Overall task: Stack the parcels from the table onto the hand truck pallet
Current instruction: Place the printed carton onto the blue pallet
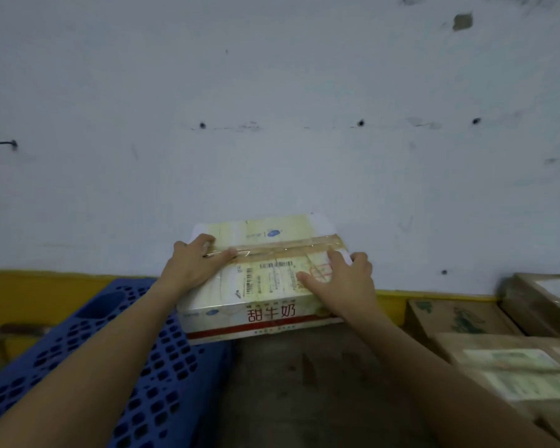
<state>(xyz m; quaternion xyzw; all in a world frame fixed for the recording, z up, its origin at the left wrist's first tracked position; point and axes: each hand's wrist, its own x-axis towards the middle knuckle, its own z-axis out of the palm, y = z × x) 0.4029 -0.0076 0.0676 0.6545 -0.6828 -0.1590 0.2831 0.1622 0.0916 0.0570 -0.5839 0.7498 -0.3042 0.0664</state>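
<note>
A white and cream parcel [269, 279] with red characters on its near side, brown tape and a shipping label sits in the middle, its left part over the blue perforated pallet [136, 367]. My left hand [198, 263] grips its left top edge, fingers spread over the tape. My right hand [340, 279] presses on its right top, near the label. The parcel's far edge is close to the wall. Its underside is hidden, so I cannot tell whether it rests fully on the pallet.
Several brown cardboard parcels [505, 357] with labels lie stacked at the right. A pale wall [272, 108] with a yellow base strip [39, 286] runs close behind. Dark floor [298, 389] shows between the pallet and the parcels.
</note>
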